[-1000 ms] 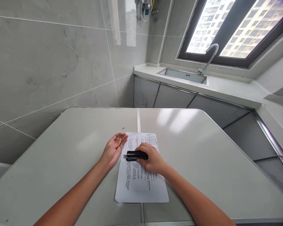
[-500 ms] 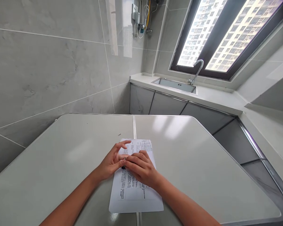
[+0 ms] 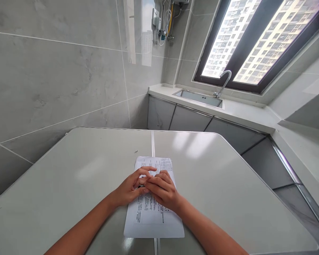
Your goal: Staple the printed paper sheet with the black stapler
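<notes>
A white stack of printed paper (image 3: 154,226) lies on the table in front of me, its lines of text partly covered by my hands. My left hand (image 3: 134,186) is over the left side of the paper, with thumb and fingers closed around a small black object (image 3: 141,186) and the upper fingers stretched to the right. My right hand (image 3: 164,189) meets it from the other side, fingers bent and pressed together at the same spot. Most of the small object is hidden between the fingertips, so its kind cannot be made out.
A pale table (image 3: 95,170) with a centre seam is under the paper. A tiny dark bit (image 3: 136,151) lies beyond the sheets. Farther back are a counter with a sink (image 3: 199,97), a faucet (image 3: 224,83) and a window; a grey tiled wall (image 3: 55,78) stands at left.
My left hand has shifted slightly right, its raised fingers lowering towards my right hand. The small black object is now more covered. The view has tilted slightly.
</notes>
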`<control>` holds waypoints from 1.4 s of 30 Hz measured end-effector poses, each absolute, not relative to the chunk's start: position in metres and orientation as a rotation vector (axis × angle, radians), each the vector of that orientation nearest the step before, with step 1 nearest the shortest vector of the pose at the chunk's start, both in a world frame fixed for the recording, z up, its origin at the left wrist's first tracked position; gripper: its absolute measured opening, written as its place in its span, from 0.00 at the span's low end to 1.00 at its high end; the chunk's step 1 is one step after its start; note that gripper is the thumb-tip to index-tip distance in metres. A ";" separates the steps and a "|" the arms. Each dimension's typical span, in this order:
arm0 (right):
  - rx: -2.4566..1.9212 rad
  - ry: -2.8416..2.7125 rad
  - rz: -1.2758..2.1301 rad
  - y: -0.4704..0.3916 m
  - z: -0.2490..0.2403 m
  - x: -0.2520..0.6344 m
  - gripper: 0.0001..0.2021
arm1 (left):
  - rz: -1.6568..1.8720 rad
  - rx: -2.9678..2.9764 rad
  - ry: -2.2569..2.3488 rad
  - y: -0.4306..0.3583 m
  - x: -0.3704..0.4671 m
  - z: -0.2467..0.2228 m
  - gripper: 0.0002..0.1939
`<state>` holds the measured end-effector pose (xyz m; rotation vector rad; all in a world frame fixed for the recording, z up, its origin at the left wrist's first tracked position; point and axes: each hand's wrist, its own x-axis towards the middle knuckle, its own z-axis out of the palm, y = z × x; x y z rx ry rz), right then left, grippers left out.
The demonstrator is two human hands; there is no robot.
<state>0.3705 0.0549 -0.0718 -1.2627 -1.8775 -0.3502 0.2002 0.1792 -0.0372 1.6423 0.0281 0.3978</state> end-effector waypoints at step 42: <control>-2.276 -1.372 -0.134 0.070 -0.116 0.524 0.17 | 0.513 2.739 0.752 0.289 0.234 -0.092 0.20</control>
